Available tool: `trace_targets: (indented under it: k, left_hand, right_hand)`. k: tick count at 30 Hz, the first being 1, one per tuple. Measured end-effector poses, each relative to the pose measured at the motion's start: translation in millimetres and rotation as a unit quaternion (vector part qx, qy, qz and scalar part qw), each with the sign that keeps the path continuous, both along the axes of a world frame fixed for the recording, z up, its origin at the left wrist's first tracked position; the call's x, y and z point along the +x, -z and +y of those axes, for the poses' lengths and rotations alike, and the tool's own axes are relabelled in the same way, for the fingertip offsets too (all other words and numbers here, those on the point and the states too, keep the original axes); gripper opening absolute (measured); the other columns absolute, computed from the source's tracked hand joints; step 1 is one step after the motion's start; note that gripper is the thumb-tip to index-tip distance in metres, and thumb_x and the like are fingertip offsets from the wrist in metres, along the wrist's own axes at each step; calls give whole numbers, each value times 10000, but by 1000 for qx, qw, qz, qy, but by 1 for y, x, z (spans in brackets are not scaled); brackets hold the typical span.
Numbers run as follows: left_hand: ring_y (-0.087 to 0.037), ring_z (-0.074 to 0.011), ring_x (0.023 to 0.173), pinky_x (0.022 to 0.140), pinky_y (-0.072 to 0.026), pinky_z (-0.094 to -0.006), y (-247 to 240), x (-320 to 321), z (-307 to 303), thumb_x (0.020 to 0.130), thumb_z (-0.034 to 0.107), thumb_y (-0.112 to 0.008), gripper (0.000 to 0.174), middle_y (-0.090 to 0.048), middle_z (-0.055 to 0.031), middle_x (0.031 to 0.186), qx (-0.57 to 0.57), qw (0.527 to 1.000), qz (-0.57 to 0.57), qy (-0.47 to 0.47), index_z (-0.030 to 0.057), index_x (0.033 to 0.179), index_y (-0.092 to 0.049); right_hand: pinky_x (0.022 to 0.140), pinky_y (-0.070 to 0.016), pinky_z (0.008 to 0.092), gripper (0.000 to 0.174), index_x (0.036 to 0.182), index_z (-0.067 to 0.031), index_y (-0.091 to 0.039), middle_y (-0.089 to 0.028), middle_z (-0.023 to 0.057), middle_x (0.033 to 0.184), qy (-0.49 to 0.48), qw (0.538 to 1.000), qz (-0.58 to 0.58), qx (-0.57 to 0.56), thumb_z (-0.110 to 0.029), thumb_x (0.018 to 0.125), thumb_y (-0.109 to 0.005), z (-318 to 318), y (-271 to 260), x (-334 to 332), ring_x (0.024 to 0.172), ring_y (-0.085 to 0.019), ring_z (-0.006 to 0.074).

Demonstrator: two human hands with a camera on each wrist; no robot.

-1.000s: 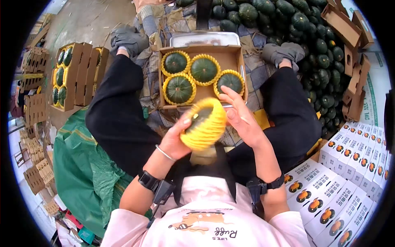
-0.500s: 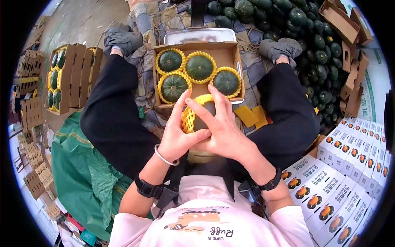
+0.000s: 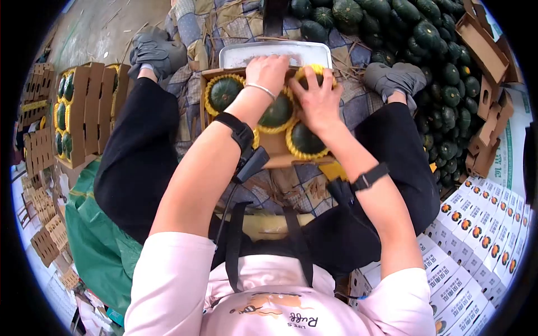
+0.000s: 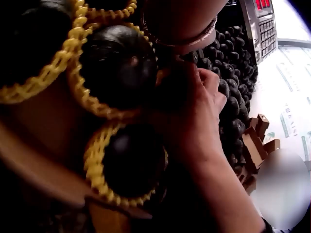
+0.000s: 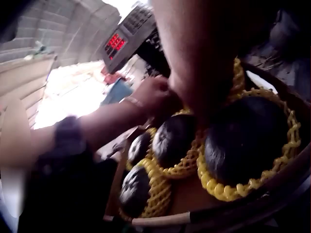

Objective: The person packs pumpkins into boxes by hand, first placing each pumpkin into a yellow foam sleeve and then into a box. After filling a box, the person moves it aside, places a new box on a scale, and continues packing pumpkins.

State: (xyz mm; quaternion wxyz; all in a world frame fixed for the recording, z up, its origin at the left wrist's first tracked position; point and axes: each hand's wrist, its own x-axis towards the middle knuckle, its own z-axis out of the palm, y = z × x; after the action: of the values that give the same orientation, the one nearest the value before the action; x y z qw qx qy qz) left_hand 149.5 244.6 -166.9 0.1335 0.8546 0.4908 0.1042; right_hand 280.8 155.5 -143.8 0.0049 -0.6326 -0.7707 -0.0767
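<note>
A cardboard box (image 3: 273, 148) between my knees holds dark green pumpkins in yellow foam nets (image 3: 224, 93). My right hand (image 3: 316, 96) lies over one more netted pumpkin (image 3: 314, 71) at the box's far right corner, with its fingers curled round it. My left hand (image 3: 269, 70) is at the far wall just beside it, fingers curled down; what they hold is hidden. The left wrist view shows the right hand (image 4: 194, 102) beside two netted pumpkins (image 4: 116, 63). In the right wrist view the left hand (image 5: 155, 97) looks like a fist behind the pumpkins (image 5: 243, 141).
A metal scale tray (image 3: 241, 55) sits just beyond the box, its red display (image 5: 116, 43) above. Loose pumpkins (image 3: 426, 33) are piled at the far right. Printed white cartons (image 3: 482, 224) stand at my right, packed boxes (image 3: 73, 112) and green sheeting (image 3: 101, 246) at my left.
Both hands held the netted pumpkin near my chest, turning it. They have reached forward and brought it down to the far right corner of the box.
</note>
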Motion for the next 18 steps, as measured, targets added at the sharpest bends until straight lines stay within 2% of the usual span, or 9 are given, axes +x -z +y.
trace_targets:
  k: [3, 5, 9, 10, 13, 15, 16, 17, 18]
  left_hand:
    - [-656, -338, 783, 669, -514, -450, 4, 4, 13, 849, 240, -563, 161, -675, -139, 831, -33, 999, 14, -20, 105, 863, -651]
    - [-651, -343, 789, 684, -507, -452, 5, 3, 14, 861, 246, -557, 171, -673, -136, 833, -46, 999, 4, -27, 102, 859, -649]
    - [-630, -355, 887, 773, -494, -455, -8, -1, 7, 868, 231, -549, 179, -665, -155, 927, -108, 994, 10, -14, 104, 944, -649]
    - [-619, -362, 915, 797, -487, -454, -12, -2, 4, 868, 226, -546, 196, -654, -164, 970, -91, 995, -31, -28, 99, 982, -642]
    - [-578, -384, 1013, 881, -469, -443, -31, -25, -17, 863, 210, -545, 318, -598, -192, 1130, -57, 991, -116, -42, 74, 1145, -601]
    - [-586, -325, 1054, 928, -452, -378, -56, -54, -39, 839, 177, -608, 352, -609, -172, 1134, -98, 981, -160, -45, 50, 1167, -591]
    - [-588, -294, 1077, 938, -447, -340, -70, -74, -54, 830, 185, -641, 383, -609, -171, 1152, -72, 981, -176, -31, 35, 1178, -588]
    - [-586, -233, 1088, 918, -454, -310, -78, -94, -68, 850, 146, -636, 355, -621, -146, 1153, -106, 973, -196, -58, 22, 1179, -592]
    - [-609, -257, 1033, 901, -466, -322, -81, -111, -86, 839, 96, -617, 325, -640, -149, 1099, -192, 929, -294, -121, 20, 1155, -603]
  right_hand:
    - [866, -410, 569, 657, 1205, -275, -561, -402, 65, 1346, -25, 979, 62, -193, -286, 594, -802, 4, -10, 10, 1175, -388, 387]
    - [900, -406, 529, 708, 1233, -244, -558, -402, 71, 1345, -43, 942, 100, -318, -317, 576, -809, 23, -14, 19, 1157, -398, 375]
    - [948, -387, 525, 725, 1274, -262, -523, -400, 81, 1339, -42, 966, 184, -175, -353, 609, -798, 6, 14, 25, 1153, -390, 380]
    - [992, -360, 530, 807, 1352, -264, -436, -383, 87, 1352, -15, 975, 144, -171, -364, 634, -792, 0, 15, 20, 1169, -379, 392]
    - [1052, -284, 573, 805, 1448, -255, -287, -253, 106, 1484, 3, 982, 36, -184, -382, 767, -698, -9, 8, 9, 1294, -282, 440]
    - [1067, -208, 633, 717, 1467, -249, -238, -89, 113, 1568, 37, 969, -2, -244, -401, 863, -593, -19, -22, 3, 1370, -166, 485]
    - [1052, -304, 558, 604, 1395, -184, -401, -283, 166, 1499, 50, 983, 44, -174, -346, 849, -602, -28, -35, 11, 1317, -334, 437]
    - [1003, -374, 508, 493, 1295, -139, -501, -406, 187, 1394, 99, 966, 183, -154, -300, 840, -599, -29, -30, 37, 1232, -439, 400]
    - [954, -444, 457, 399, 1195, -94, -601, -529, 208, 1289, 145, 929, 316, -130, -254, 830, -595, -26, -25, 69, 1146, -544, 363]
